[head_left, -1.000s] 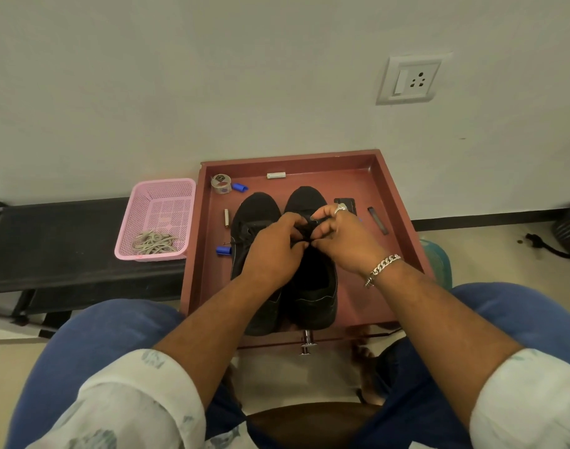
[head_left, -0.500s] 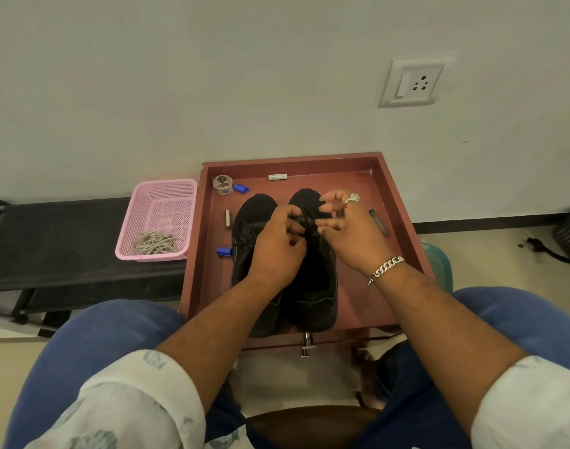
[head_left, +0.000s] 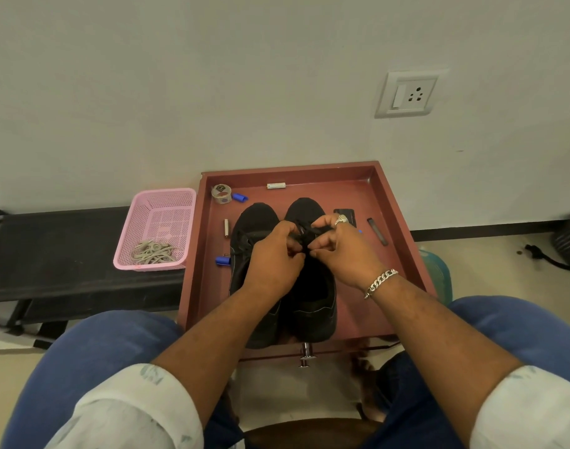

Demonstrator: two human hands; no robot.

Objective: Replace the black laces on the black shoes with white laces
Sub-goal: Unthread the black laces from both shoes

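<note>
Black laces [head_left: 304,236] on the right-hand black shoe [head_left: 312,286] are being worked loose over the tongue area, both shoes sitting side by side, toes toward the wall, in the red tray [head_left: 403,254], probably so they're staying put at lap height while both hands are picking. Left hand [head_left: 273,260] is curling its fingers around the lace near the knot, knuckles up; right hand [head_left: 338,247] is pinching the lace from the other side, ring finger lifted. Lace is running between the two sets of fingertips, mostly hidden under them, so exact knot state is hard to tell. Other black shoe [head_left: 248,241] is lying just beside, partly covered by the left wrist, laces seemingly in place. White laces [head_left: 152,252] are waiting bunched in the pink basket [head_left: 162,202] on the black bench [head_left: 50,241], well apart from the hands, likely parked there until the black ones are coming out. Judging by that, task is sitting at an early step: untying.
</note>
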